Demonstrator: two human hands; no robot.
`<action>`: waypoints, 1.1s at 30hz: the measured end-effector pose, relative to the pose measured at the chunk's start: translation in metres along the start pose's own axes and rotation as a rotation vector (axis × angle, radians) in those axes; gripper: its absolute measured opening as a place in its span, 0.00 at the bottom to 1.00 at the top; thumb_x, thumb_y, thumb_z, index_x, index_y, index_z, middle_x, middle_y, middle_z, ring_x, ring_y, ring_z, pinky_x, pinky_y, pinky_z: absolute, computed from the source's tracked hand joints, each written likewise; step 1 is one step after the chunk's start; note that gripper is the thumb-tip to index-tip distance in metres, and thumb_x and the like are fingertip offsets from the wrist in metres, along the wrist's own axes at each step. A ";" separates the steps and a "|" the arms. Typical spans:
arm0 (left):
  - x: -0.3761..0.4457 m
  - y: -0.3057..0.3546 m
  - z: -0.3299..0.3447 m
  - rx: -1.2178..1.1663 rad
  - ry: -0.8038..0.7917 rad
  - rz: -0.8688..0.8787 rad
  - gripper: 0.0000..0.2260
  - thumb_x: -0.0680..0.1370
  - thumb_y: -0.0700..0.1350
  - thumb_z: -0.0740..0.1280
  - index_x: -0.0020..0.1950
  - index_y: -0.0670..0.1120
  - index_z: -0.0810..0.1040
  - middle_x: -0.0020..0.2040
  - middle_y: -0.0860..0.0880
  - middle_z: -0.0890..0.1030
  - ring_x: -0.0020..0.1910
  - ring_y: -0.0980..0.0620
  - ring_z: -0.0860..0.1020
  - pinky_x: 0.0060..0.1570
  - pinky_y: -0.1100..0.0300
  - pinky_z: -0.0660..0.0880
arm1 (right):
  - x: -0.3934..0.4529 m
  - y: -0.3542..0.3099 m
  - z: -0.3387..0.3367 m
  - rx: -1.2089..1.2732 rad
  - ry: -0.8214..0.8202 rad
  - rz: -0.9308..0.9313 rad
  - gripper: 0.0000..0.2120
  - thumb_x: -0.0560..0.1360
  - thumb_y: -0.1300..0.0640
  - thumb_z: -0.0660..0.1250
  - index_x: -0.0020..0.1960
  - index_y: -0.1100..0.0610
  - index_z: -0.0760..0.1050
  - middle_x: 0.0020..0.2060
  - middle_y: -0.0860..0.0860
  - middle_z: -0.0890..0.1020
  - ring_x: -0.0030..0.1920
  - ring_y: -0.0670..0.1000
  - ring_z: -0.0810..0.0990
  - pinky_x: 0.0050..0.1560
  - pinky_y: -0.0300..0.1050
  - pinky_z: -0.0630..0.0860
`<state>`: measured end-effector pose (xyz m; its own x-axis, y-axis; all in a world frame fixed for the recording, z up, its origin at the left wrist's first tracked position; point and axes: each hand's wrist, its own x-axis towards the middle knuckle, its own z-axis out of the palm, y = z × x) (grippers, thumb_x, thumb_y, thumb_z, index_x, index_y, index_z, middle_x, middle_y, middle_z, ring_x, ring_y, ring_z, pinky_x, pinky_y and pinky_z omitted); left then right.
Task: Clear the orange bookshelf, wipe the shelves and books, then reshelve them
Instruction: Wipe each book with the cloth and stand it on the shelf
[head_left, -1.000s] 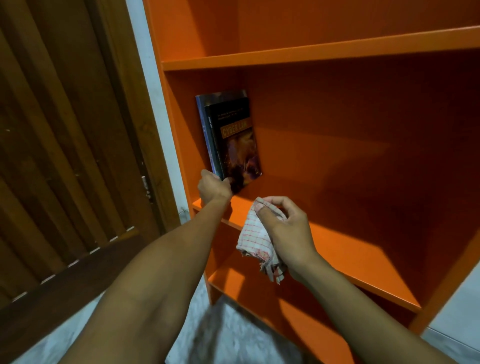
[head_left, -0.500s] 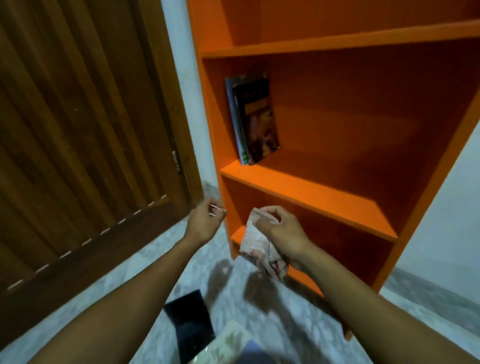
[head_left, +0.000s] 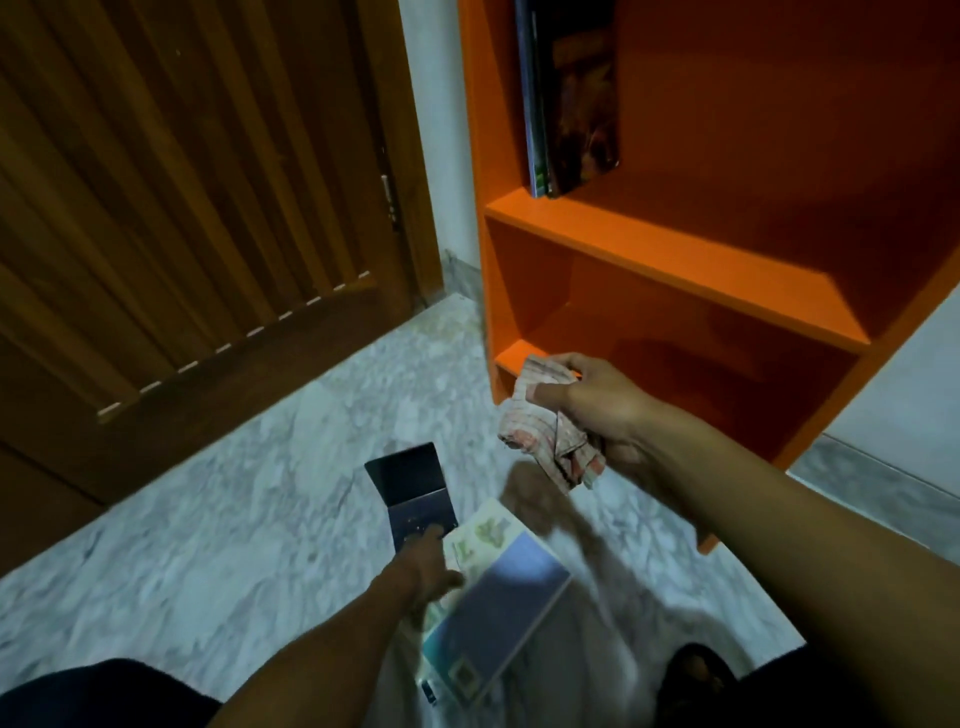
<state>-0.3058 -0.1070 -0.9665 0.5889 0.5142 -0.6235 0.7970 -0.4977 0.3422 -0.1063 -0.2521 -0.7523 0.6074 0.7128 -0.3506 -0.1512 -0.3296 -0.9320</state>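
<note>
Orange shelving (head_left: 675, 254) stands beside a wooden door (head_left: 197, 208), with two books (head_left: 571, 98) upright at the left end of one shelf and the shelf below bare. Down on the marble floor (head_left: 208, 545), the left hand (head_left: 423, 564) reaches to a dark book (head_left: 410, 488) that lies beside a pile of lighter books (head_left: 498, 587); blur hides whether its fingers grip it. Well apart from it, the right hand (head_left: 597, 410) is clenched around a crumpled checked cloth (head_left: 545, 426) before the lowest shelf.

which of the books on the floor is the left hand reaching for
The dark book, farthest from the person: the left hand reaches its near edge. The pale ones lie to its right.
</note>
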 end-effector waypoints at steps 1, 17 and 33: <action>0.007 -0.008 0.012 0.040 0.016 -0.007 0.35 0.71 0.58 0.72 0.74 0.50 0.65 0.73 0.44 0.70 0.68 0.40 0.71 0.61 0.53 0.72 | 0.001 0.002 0.001 -0.007 0.012 -0.001 0.25 0.68 0.56 0.76 0.63 0.54 0.73 0.60 0.63 0.79 0.56 0.67 0.80 0.55 0.70 0.78; 0.018 -0.022 0.051 0.113 0.201 -0.113 0.41 0.66 0.56 0.78 0.73 0.50 0.63 0.68 0.46 0.68 0.66 0.44 0.68 0.62 0.45 0.69 | 0.022 0.018 0.013 -0.089 -0.028 0.074 0.21 0.74 0.59 0.73 0.65 0.54 0.72 0.56 0.65 0.80 0.45 0.63 0.78 0.46 0.71 0.78; -0.006 0.024 -0.037 -0.379 0.245 0.281 0.10 0.81 0.41 0.64 0.40 0.48 0.69 0.37 0.51 0.74 0.37 0.52 0.73 0.37 0.58 0.67 | 0.005 0.003 -0.011 -0.043 0.115 0.069 0.13 0.78 0.66 0.67 0.63 0.62 0.73 0.44 0.62 0.82 0.31 0.53 0.81 0.29 0.40 0.77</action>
<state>-0.2850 -0.0967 -0.9287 0.7646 0.5680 -0.3044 0.5700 -0.3758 0.7306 -0.0950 -0.2564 -0.7553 0.6822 0.6131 -0.3985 -0.1637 -0.4032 -0.9004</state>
